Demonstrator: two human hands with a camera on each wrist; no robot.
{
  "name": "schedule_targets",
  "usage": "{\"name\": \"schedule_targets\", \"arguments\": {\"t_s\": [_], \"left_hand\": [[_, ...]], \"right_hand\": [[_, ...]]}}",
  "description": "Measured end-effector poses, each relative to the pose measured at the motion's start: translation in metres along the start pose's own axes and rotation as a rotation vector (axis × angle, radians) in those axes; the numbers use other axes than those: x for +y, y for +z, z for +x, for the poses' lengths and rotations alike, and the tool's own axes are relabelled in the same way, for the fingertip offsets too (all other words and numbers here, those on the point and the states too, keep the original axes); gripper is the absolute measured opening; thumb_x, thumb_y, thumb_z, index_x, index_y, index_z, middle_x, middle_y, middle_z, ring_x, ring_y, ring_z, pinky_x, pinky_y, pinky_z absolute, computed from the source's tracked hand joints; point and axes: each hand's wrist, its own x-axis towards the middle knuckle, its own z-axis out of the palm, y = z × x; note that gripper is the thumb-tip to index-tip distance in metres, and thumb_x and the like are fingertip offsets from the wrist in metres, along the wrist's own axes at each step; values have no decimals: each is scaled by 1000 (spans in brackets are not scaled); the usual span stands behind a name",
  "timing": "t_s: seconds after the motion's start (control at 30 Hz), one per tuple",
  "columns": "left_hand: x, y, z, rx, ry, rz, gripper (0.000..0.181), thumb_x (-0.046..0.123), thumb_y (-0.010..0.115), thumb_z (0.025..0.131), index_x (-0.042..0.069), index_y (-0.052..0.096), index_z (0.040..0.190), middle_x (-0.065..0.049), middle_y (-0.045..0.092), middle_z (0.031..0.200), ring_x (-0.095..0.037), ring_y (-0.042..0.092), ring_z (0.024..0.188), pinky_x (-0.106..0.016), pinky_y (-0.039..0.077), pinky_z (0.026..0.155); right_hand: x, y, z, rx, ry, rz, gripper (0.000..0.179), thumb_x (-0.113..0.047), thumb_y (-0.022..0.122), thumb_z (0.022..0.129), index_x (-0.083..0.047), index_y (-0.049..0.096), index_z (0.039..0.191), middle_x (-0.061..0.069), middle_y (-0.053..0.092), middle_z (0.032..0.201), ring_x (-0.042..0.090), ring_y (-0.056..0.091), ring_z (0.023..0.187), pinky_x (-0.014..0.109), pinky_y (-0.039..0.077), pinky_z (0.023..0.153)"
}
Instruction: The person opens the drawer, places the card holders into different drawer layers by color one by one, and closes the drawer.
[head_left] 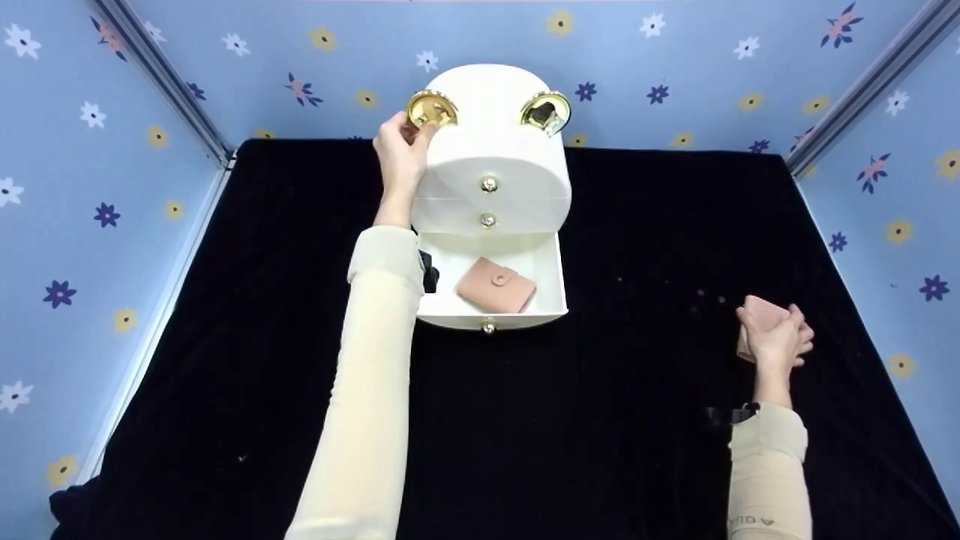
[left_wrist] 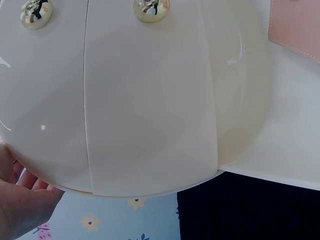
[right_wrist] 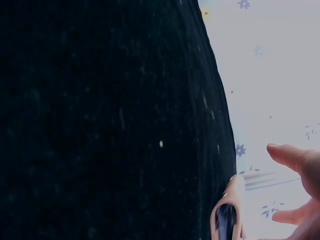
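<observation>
A white drawer box (head_left: 491, 150) with gold ear-like rings and gold knobs stands at the back; its lowest drawer (head_left: 442, 300) is pulled out. Inside that drawer lies a pink snap wallet (head_left: 496, 285), with only a corner showing in the left wrist view. My left hand (head_left: 403, 154) grips the box's upper left side, beside the left gold ring (head_left: 432, 109). At the right, my right hand (head_left: 778, 341) holds a second pink wallet (head_left: 766, 313) between thumb and fingers. In the right wrist view that wallet (right_wrist: 229, 210) appears edge-on, other fingers spread away from it; the thumb contact is hidden.
Black cloth (head_left: 637, 375) covers the table. Blue flowered walls (head_left: 480, 30) enclose the back and both sides, with metal posts (head_left: 862, 90) at the corners. The open drawer juts forward beside my left forearm (head_left: 367, 390).
</observation>
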Motion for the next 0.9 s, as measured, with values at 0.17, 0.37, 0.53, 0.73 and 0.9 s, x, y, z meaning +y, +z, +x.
{"name": "schedule_targets", "arguments": {"t_s": [0.17,0.37,0.53,0.73,0.9], "left_hand": [[-1,-1,0,7,9,3,21,24,60,85,6,63,94,-4,60,79,-11,53,72,-22,39,68],[-1,0,0,1,4,0,24,27,60,85,5,63,94,-4,59,79,-12,52,73,-23,39,70],[0,0,0,-1,9,-12,23,26,60,85,6,63,94,-3,59,77,-12,52,72,-24,40,68],[0,0,0,-1,15,-10,21,25,59,85,5,63,93,-2,57,75,-11,50,69,-23,39,66],[-1,0,1,2,14,-8,19,24,60,85,6,63,92,0,55,72,-11,49,67,-23,38,65]], "right_hand": [[4,0,4,-28,56,-17,94,-47,60,77,-9,5,142,27,1,140,42,0,127,60,4,97],[7,-2,5,-64,100,-45,99,-49,60,76,-7,0,142,31,-3,139,44,-2,126,63,3,95],[11,-5,7,-90,125,-74,100,-49,60,75,-5,-1,141,35,-4,137,46,-3,125,63,4,95],[15,-4,7,-62,129,-112,101,-48,65,72,-3,6,141,36,3,135,46,2,124,63,6,95],[17,-4,7,-70,104,-147,101,-49,66,71,-2,9,141,37,5,134,46,4,122,62,9,94]]}}
